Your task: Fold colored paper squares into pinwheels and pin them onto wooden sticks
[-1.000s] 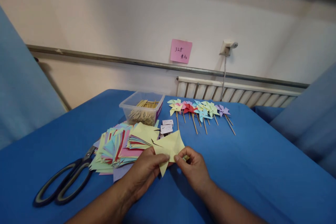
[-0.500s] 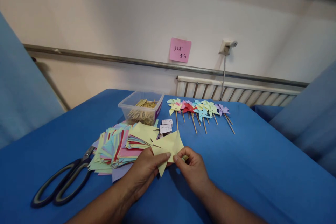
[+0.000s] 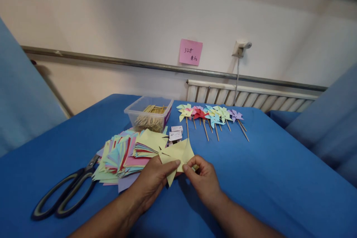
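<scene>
Tub (image 3: 132,113) of sticks (image 3: 155,109) beyond handheld paper (image 3: 175,151)

- The thumb tips of the left hand (image 3: 153,179) and the right hand (image 3: 203,179) have come a little closer together over the yellow paper (image 3: 180,150).
- The paper's lower point, toward the bottom centre of the frame, shows narrower than a second ago.
- The view has shifted slightly: the pink note (image 3: 190,52), upper centre, sits a touch higher and further left; the scissors (image 3: 89,170), lower left, appear further left too.
</scene>
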The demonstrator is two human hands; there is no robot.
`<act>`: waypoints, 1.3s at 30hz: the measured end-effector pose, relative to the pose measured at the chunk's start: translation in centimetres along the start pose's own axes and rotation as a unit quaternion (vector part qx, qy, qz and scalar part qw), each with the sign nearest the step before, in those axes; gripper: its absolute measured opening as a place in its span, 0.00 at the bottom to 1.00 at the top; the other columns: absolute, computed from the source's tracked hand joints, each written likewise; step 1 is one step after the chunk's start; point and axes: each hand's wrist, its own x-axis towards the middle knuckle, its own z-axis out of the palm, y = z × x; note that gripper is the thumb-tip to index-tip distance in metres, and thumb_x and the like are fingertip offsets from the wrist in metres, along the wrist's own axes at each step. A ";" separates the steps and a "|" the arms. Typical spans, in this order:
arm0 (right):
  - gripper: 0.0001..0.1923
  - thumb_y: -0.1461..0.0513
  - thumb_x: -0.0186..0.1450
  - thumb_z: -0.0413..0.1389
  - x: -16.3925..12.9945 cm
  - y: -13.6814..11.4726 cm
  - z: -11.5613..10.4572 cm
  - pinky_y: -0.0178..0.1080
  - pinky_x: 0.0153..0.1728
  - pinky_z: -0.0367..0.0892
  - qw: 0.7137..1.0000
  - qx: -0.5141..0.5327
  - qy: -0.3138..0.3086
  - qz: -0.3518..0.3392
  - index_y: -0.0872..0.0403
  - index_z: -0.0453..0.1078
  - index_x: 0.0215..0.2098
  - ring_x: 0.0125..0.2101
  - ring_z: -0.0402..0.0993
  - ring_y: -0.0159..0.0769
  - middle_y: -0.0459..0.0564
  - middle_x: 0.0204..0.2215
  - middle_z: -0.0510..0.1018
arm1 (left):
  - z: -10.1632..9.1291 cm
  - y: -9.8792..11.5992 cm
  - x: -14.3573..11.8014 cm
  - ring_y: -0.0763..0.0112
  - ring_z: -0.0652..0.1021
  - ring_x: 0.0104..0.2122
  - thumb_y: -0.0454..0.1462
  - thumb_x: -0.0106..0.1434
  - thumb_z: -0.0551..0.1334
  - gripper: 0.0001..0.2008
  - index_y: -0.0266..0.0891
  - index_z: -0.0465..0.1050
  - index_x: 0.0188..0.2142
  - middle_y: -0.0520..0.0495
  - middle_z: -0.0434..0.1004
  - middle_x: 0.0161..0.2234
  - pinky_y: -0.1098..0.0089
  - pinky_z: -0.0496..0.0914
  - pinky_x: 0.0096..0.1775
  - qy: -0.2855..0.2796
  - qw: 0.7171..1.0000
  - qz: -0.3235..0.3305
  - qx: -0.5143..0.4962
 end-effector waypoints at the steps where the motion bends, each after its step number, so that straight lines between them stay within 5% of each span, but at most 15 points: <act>1: 0.10 0.60 0.56 0.56 0.0 0.1 0.0 0.29 0.20 0.53 1.000 0.006 -0.005 0.004 0.55 0.64 0.20 0.19 0.57 0.27 0.39 0.15 0.61 | 0.0 0.1 0.0 0.63 0.77 0.34 0.31 0.51 0.64 0.18 0.36 0.73 0.44 0.44 0.80 0.37 0.66 0.68 0.40 0.003 1.000 -0.001 0.006; 4: 0.05 0.61 0.55 0.58 0.0 0.4 0.2 0.31 0.26 0.62 0.996 0.082 -0.013 0.018 0.54 0.66 0.28 0.23 0.67 0.30 0.42 0.21 0.70 | 0.0 0.3 0.1 0.64 0.77 0.32 0.33 0.50 0.64 0.17 0.35 0.74 0.42 0.45 0.80 0.34 0.68 0.68 0.38 0.026 0.998 -0.007 0.054; 9: 0.30 0.63 0.51 0.63 0.7 0.5 -0.3 0.41 0.39 0.67 0.977 0.206 0.054 0.001 0.51 0.59 0.49 0.40 0.72 0.39 0.53 0.45 0.72 | -0.5 0.7 0.4 0.63 0.77 0.28 0.33 0.48 0.63 0.16 0.33 0.75 0.40 0.47 0.80 0.28 0.67 0.69 0.33 0.044 0.985 -0.039 0.163; 15: 0.26 0.61 0.50 0.65 0.7 -0.6 -0.8 0.41 0.35 0.68 0.964 0.251 -0.048 0.074 0.55 0.63 0.45 0.31 0.74 0.37 0.49 0.31 0.78 | -0.3 0.6 -0.1 0.62 0.77 0.30 0.32 0.49 0.62 0.16 0.35 0.76 0.40 0.47 0.80 0.29 0.69 0.68 0.33 -0.005 0.972 -0.012 0.233; 19: 0.22 0.63 0.48 0.65 0.3 -0.8 -0.5 0.33 0.24 0.65 0.981 0.173 -0.044 0.077 0.55 0.68 0.41 0.22 0.70 0.30 0.43 0.26 0.75 | 0.1 0.8 -0.7 0.65 0.75 0.29 0.33 0.51 0.60 0.12 0.37 0.77 0.35 0.51 0.79 0.28 0.73 0.65 0.29 -0.047 0.954 0.028 0.296; 23: 0.18 0.65 0.49 0.63 0.2 -0.8 -0.1 0.32 0.25 0.66 0.985 0.149 -0.043 0.069 0.56 0.68 0.39 0.23 0.70 0.29 0.44 0.26 0.75 | 0.0 0.8 -0.7 0.69 0.72 0.24 0.33 0.50 0.60 0.07 0.37 0.76 0.29 0.53 0.76 0.23 0.75 0.61 0.24 -0.052 0.940 0.035 0.336; 30: 0.21 0.61 0.50 0.65 0.2 -0.2 0.5 0.37 0.30 0.69 0.936 0.333 0.018 0.111 0.56 0.66 0.40 0.26 0.74 0.34 0.47 0.29 0.78 | -0.6 -0.5 0.2 0.69 0.73 0.24 0.37 0.48 0.66 0.07 0.35 0.74 0.28 0.52 0.74 0.22 0.73 0.65 0.27 0.034 0.984 -0.012 0.177; 34: 0.21 0.60 0.50 0.65 0.2 -0.1 0.7 0.39 0.32 0.70 0.912 0.391 0.040 0.117 0.56 0.67 0.41 0.27 0.76 0.36 0.49 0.30 0.79 | 0.3 -0.6 -0.2 0.64 0.77 0.33 0.36 0.52 0.65 0.14 0.36 0.74 0.40 0.44 0.79 0.33 0.67 0.69 0.39 0.009 0.999 -0.045 0.003; 39: 0.24 0.59 0.50 0.65 0.1 -0.1 0.7 0.43 0.33 0.71 0.907 0.401 0.049 0.120 0.57 0.66 0.43 0.28 0.77 0.40 0.52 0.32 0.79 | 1.5 -1.2 -0.9 0.60 0.77 0.38 0.34 0.53 0.65 0.19 0.36 0.71 0.46 0.39 0.78 0.40 0.64 0.69 0.41 -0.009 0.994 -0.063 -0.093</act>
